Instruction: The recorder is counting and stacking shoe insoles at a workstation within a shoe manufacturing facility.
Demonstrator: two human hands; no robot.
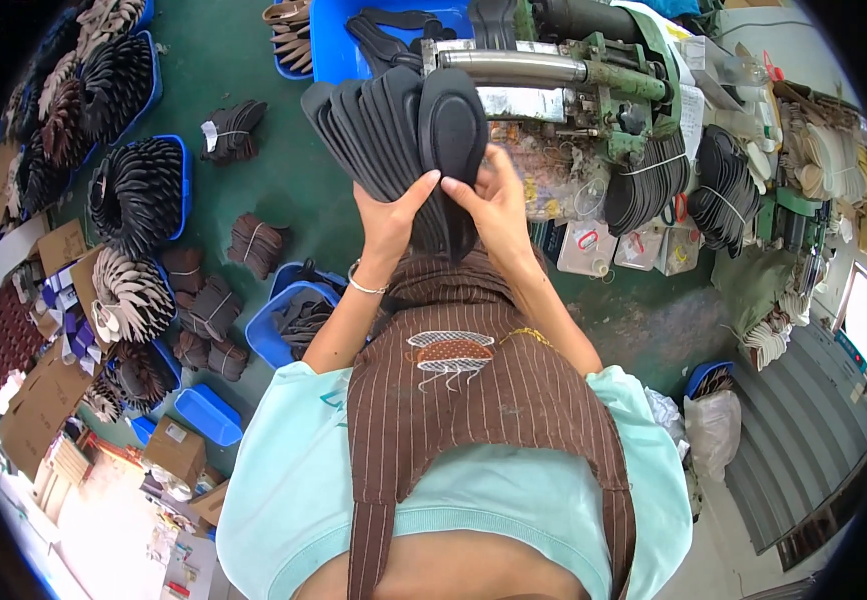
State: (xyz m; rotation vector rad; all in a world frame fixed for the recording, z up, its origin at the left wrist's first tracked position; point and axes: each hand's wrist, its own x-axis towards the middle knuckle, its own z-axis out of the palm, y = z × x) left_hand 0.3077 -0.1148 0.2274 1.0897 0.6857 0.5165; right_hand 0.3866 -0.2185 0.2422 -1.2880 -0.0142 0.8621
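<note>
In front of my apron I hold a fanned stack of black shoe insoles [378, 130], with their broad ends spread upward and their narrow ends gathered low. My left hand [389, 216] is closed around the left side of the stack, thumb on top. On the other side, my right hand [498, 208] grips the stack too, its thumb tip close to the left thumb. One insole [452, 112] lies face-on at the right of the fan. The fingers beneath the stack are mostly hidden.
Just beyond the stack stands a green machine with metal rollers [528, 68], beside a blue bin [331, 45] holding black insoles. Tied insole bundles [645, 188] sit at its right. Blue tubs [185, 190] and bundles [256, 246] occupy the floor at left.
</note>
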